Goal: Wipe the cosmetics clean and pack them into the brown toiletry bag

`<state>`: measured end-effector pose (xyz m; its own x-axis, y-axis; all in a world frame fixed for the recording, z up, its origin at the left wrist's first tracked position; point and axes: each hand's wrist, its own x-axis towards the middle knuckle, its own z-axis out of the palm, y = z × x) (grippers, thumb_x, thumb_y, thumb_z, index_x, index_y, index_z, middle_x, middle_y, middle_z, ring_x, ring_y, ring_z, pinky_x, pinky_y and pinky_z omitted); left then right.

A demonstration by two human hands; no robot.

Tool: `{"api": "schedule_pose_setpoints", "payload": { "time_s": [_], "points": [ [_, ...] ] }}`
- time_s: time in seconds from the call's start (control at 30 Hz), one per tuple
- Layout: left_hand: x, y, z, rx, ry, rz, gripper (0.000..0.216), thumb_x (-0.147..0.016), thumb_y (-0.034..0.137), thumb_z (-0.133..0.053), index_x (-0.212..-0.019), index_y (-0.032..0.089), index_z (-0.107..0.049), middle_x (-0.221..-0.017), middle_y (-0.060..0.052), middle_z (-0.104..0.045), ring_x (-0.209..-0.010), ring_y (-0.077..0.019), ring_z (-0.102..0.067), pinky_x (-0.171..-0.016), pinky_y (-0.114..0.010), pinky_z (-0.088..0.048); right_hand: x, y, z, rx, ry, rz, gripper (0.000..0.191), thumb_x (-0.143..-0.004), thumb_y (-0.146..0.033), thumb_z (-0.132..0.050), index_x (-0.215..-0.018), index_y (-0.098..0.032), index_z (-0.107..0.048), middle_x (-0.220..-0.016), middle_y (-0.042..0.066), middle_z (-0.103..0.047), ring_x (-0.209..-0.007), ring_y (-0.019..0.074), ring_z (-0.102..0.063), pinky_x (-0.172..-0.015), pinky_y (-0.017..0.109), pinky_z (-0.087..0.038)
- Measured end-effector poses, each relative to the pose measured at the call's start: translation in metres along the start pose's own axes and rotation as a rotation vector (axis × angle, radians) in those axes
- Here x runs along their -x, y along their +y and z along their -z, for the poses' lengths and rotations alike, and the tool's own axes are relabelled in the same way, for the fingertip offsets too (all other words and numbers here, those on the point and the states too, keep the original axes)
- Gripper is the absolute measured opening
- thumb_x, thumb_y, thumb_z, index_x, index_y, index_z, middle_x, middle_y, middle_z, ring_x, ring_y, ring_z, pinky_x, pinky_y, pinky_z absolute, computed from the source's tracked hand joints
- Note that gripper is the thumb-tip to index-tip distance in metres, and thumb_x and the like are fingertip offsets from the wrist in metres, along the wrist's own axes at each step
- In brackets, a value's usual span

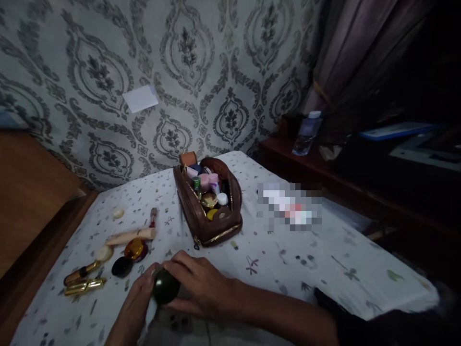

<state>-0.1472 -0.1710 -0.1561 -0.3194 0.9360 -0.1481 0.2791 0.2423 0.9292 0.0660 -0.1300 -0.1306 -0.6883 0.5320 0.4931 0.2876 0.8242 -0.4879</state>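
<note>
Close to the bed's near edge, my right hand (201, 286) has its fingers wrapped round a dark green, glossy round jar (166, 287). My left hand (135, 300) closes on the same jar from the other side. A strip of something white (151, 311) shows beneath the jar against my left hand; its kind is unclear. Beyond my hands stands an unzipped brown cosmetic bag (194, 218) filled with several small jars, tubes and bottles. Left of my hands lie a black round cap or jar (121, 266), an amber jar (136, 250) and a beige tube (135, 235).
Gold cosmetic tubes (84, 286), a cream-coloured round jar (104, 253) and a small lip gloss tube (153, 217) lie on the patterned sheet (252, 288). A blurred-out item (290, 206) is right of the bag. A water bottle (308, 133) stands on the dark ledge.
</note>
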Motion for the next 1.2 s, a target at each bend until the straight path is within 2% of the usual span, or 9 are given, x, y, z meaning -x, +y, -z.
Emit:
{"api": "schedule_pose_setpoints", "payload": {
  "time_s": [0.13,0.33,0.43,0.53,0.7,0.8,0.93,1.1,1.2],
  "points": [
    [-0.007,0.009,-0.015,0.021,-0.033,0.008,0.057,-0.072,0.062,-0.069,-0.109,0.019,-0.071,-0.109,-0.009,-0.075,-0.108,-0.0301,-0.068,-0.093,-0.04,-0.056,0.011,0.006,0.016,0.074,-0.001,-0.056,0.054,-0.093,-0.044,-0.059,-0.133,-0.01,-0.045,-0.111,0.015,-0.061,-0.097,0.0239,-0.063,-0.073,0.033,-0.055],
    [-0.026,0.016,-0.039,0.006,-0.101,0.03,0.069,-0.052,0.062,-0.082,-0.1,0.014,-0.072,-0.094,-0.009,-0.077,-0.089,-0.0291,-0.071,-0.079,-0.038,-0.059,0.031,0.023,0.025,0.113,-0.016,-0.115,0.053,-0.091,-0.041,-0.063,-0.13,-0.009,-0.049,-0.11,0.015,-0.064,-0.094,0.0238,-0.065,-0.073,0.033,-0.055],
    [-0.031,0.01,-0.048,-0.036,-0.107,0.007,0.063,-0.046,0.063,-0.081,-0.088,0.016,-0.075,-0.084,-0.006,-0.076,-0.08,-0.0275,-0.07,-0.075,-0.037,-0.059,0.039,0.029,0.026,0.074,-0.037,-0.153,0.055,-0.088,-0.038,-0.067,-0.131,-0.009,-0.047,-0.113,0.016,-0.064,-0.098,0.0242,-0.066,-0.075,0.033,-0.056],
    [-0.037,-0.006,-0.046,-0.147,-0.09,-0.058,0.057,-0.043,0.061,-0.082,-0.082,0.019,-0.077,-0.083,-0.005,-0.077,-0.081,-0.0287,-0.069,-0.075,-0.037,-0.059,0.043,0.031,0.027,0.037,-0.062,-0.171,0.056,-0.089,-0.037,-0.066,-0.133,-0.01,-0.046,-0.113,0.015,-0.065,-0.099,0.0247,-0.066,-0.076,0.034,-0.057],
    [-0.041,-0.022,-0.04,-0.277,-0.102,-0.196,0.056,-0.045,0.067,-0.079,-0.078,0.022,-0.078,-0.08,-0.007,-0.077,-0.078,-0.0289,-0.069,-0.074,-0.038,-0.056,0.044,0.034,0.029,0.0,-0.044,-0.178,0.053,-0.091,-0.036,-0.063,-0.133,-0.008,-0.047,-0.112,0.015,-0.067,-0.098,0.0241,-0.066,-0.075,0.034,-0.058],
    [-0.037,-0.007,-0.051,-0.301,-0.069,-0.253,0.055,-0.049,0.075,-0.073,-0.066,0.023,-0.074,-0.069,-0.005,-0.073,-0.07,-0.0257,-0.065,-0.067,-0.034,-0.053,0.044,0.038,0.028,-0.004,0.005,-0.164,0.049,-0.093,-0.034,-0.062,-0.131,-0.007,-0.048,-0.112,0.016,-0.067,-0.098,0.0236,-0.067,-0.076,0.033,-0.058],
    [-0.036,0.012,-0.06,-0.329,-0.199,-0.274,0.054,-0.056,0.077,-0.068,-0.052,0.023,-0.062,-0.05,-0.001,-0.06,-0.056,-0.0203,-0.056,-0.058,-0.03,-0.048,0.047,0.041,0.022,0.038,0.05,-0.19,0.043,-0.095,-0.032,-0.057,-0.13,-0.008,-0.052,-0.112,0.016,-0.068,-0.096,0.0237,-0.069,-0.076,0.031,-0.059],
    [-0.038,-0.005,-0.044,-0.368,-0.086,-0.333,0.045,-0.054,0.067,-0.079,-0.071,0.026,-0.074,-0.069,-0.005,-0.071,-0.069,-0.0247,-0.064,-0.063,-0.031,-0.054,0.051,0.047,0.005,0.118,0.087,-0.182,0.045,-0.094,-0.043,-0.054,-0.127,-0.012,-0.056,-0.104,0.014,-0.072,-0.081,0.0227,-0.071,-0.064,0.029,-0.061],
    [-0.04,-0.017,-0.041,-0.364,-0.041,-0.376,0.043,-0.057,0.066,-0.08,-0.076,0.027,-0.077,-0.073,-0.006,-0.073,-0.072,-0.0253,-0.067,-0.064,-0.032,-0.057,0.052,0.055,-0.003,0.15,0.061,-0.196,0.032,-0.093,-0.03,-0.053,-0.122,-0.017,-0.058,-0.098,0.009,-0.073,-0.068,0.0182,-0.07,-0.057,0.025,-0.059]
  ]
}}
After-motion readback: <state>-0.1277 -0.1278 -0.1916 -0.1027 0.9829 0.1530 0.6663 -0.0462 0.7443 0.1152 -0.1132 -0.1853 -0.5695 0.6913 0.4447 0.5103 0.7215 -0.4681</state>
